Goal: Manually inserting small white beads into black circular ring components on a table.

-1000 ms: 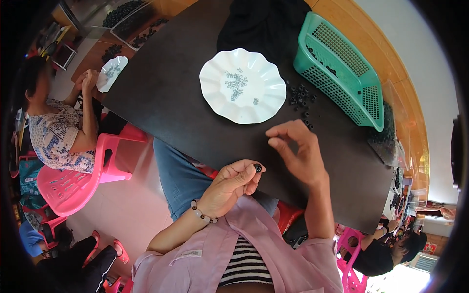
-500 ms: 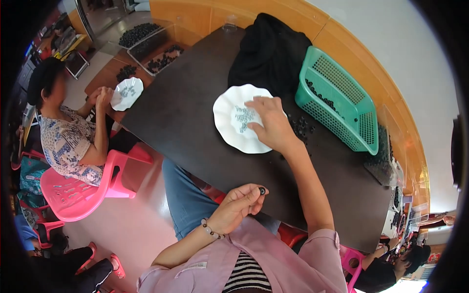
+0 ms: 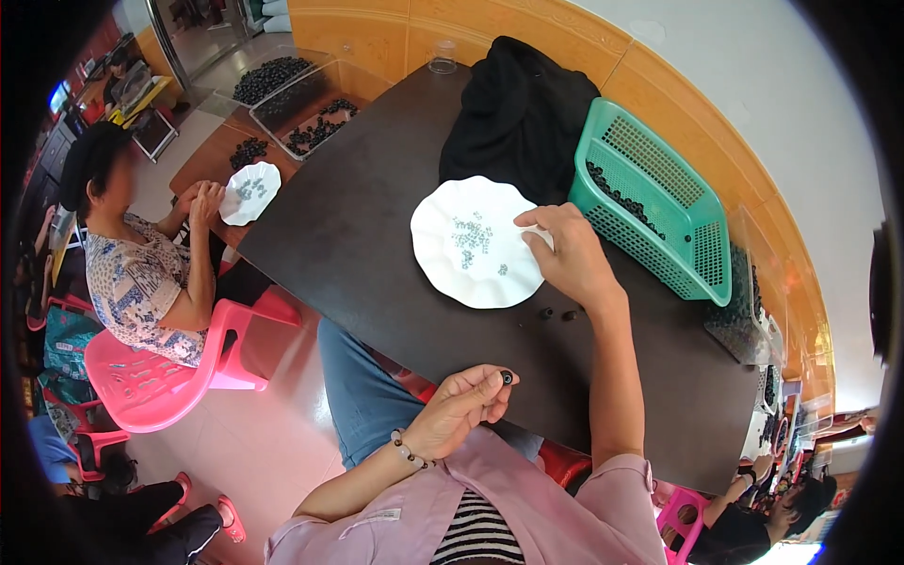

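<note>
My left hand (image 3: pixel 463 403) is by my lap, just off the table's front edge. Thumb and forefinger pinch a small black round piece with a pale ring at its centre (image 3: pixel 507 378). Over the right rim of a white scalloped plate (image 3: pixel 435 247) hovers my right hand (image 3: pixel 573 256), thumb and forefinger drawn close together; anything between them is too small to make out. On the plate lies a loose patch of tiny grey-clear pieces (image 3: pixel 471 235), with a smaller cluster (image 3: pixel 503 270) apart from it. Two black round pieces (image 3: pixel 557 314) rest on the table beside the plate.
A green perforated basket (image 3: pixel 650 247) holding black pieces (image 3: pixel 623 202) stands right of the plate. Black cloth (image 3: pixel 513 118) lies behind it. A clear bin (image 3: pixel 739 320) sits farther right. At left, a seated person (image 3: pixel 141 245) works over another white plate (image 3: pixel 250 215).
My right hand has drawn back rightward from the plate's middle, its thumb and forefinger closer together. A small cluster now shows on the plate. My left hand keeps its pinch.
</note>
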Tool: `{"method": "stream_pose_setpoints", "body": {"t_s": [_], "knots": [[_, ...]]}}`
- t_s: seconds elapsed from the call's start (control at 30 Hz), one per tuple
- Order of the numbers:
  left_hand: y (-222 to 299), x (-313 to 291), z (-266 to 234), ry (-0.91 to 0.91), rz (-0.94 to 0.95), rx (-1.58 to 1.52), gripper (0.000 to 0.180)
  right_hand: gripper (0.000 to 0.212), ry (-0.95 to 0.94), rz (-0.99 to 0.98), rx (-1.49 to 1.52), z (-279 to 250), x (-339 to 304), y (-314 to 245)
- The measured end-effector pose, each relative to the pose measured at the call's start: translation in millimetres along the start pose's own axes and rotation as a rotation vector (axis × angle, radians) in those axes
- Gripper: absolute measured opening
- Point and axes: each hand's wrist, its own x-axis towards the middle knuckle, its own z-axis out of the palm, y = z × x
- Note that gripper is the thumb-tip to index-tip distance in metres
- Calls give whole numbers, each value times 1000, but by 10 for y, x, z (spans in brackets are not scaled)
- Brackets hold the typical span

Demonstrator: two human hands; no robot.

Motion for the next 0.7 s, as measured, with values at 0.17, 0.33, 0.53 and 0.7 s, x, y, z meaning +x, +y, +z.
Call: {"method": "stream_pose_setpoints", "body": {"t_s": [0.17,0.33,0.53,0.7], "knots": [[-1,-20,5,-5,-12,-12,25,13,44,33,21,-344,-110,-84],[-1,3,8,3,-32,-37,24,14,73,91,38,-604,-278,-113],[82,57,-1,-23,-87,-74,21,13,49,208,69,-771,-605,179],[107,88,14,-31,-90,-85,21,15,54,363,71,-773,-1006,394]]}}
